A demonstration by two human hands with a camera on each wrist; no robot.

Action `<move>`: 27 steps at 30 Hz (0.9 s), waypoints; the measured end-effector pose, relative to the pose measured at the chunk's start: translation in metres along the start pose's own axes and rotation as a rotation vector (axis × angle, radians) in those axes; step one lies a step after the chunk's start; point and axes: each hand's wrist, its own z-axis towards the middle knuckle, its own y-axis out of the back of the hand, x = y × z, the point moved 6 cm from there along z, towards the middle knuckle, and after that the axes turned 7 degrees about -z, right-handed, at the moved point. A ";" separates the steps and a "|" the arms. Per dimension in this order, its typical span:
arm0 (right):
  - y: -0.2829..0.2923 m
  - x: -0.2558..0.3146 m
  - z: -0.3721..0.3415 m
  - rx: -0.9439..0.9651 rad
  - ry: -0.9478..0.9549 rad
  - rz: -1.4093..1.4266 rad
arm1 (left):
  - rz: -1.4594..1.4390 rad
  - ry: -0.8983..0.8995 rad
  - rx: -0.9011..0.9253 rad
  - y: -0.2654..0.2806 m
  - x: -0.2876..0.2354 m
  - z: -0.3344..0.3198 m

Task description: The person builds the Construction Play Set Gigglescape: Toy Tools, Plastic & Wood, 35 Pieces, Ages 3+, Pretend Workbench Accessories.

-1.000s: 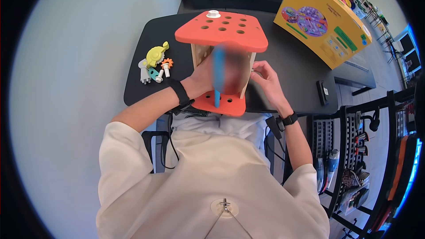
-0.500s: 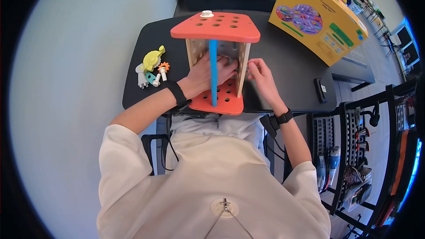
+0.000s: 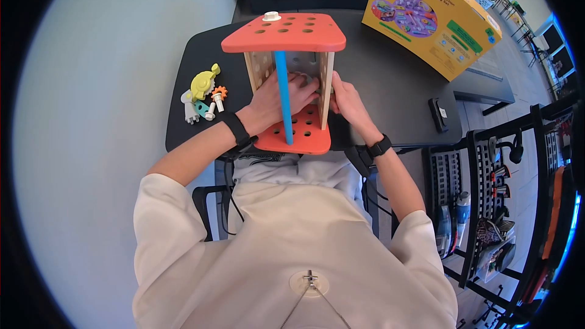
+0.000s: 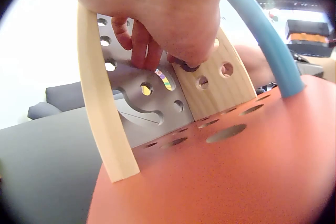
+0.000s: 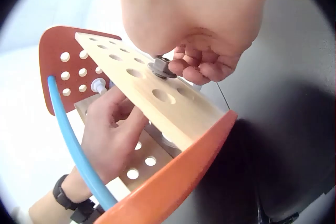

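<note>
cream short-sleeved top [image 3: 268, 225], black wrist straps [image 3: 380, 145]

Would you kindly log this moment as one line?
left hand: inside toy frame | right hand: at gray bolt, outside wooden panel | white bolt: atop toy frame

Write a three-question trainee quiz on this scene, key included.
1. Which grip is between the wooden side panels?
2. True or false: the white bolt sits on the upper red board.
3. What color is the hex piece at the right grip?
A) yellow
B) grey
C) orange

Key:
1. The left grip
2. True
3. B
</note>
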 end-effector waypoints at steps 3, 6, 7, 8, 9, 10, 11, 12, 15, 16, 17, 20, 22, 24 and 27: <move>0.001 0.000 -0.011 -0.096 0.070 -0.102 | -0.012 0.014 0.033 -0.003 0.003 -0.001; 0.007 0.004 -0.026 -0.307 0.398 0.008 | 0.004 -0.007 -0.008 0.001 -0.001 -0.002; 0.004 0.003 -0.025 -0.248 0.433 -0.005 | -0.006 -0.002 -0.009 0.001 0.000 -0.002; 0.001 0.003 -0.025 -0.189 0.468 -0.015 | -0.015 0.003 -0.009 0.001 0.000 -0.002; 0.001 0.003 -0.022 -0.191 0.468 -0.014 | -0.015 0.002 -0.009 0.000 0.000 -0.002; 0.000 0.002 -0.017 -0.185 0.422 0.028 | -0.006 0.010 0.003 -0.001 -0.001 -0.001; -0.002 0.003 -0.012 -0.177 0.378 0.069 | 0.006 0.020 0.014 -0.001 0.000 -0.001; -0.002 0.007 -0.008 -0.175 0.383 0.069 | 0.011 0.022 0.012 0.000 0.001 -0.001; -0.002 0.003 0.002 -0.114 0.067 0.039 | -0.003 -0.007 0.000 0.001 0.000 -0.001; 0.000 0.005 0.003 -0.097 0.031 -0.103 | -0.003 -0.011 -0.022 0.003 0.000 -0.001; 0.002 0.006 0.003 -0.078 -0.007 -0.245 | -0.003 -0.015 -0.044 0.005 -0.001 -0.002; 0.006 0.018 -0.020 -0.150 0.112 -0.211 | -0.028 -0.022 -0.056 0.002 0.001 -0.002; 0.001 0.012 -0.028 -0.202 0.233 -0.173 | -0.044 -0.014 -0.062 0.002 0.001 -0.003; 0.003 0.010 -0.032 -0.259 0.350 -0.129 | -0.064 -0.014 -0.066 0.003 0.000 -0.003; -0.004 0.014 -0.032 -0.151 0.342 -0.151 | -0.041 0.003 -0.008 0.002 0.000 -0.002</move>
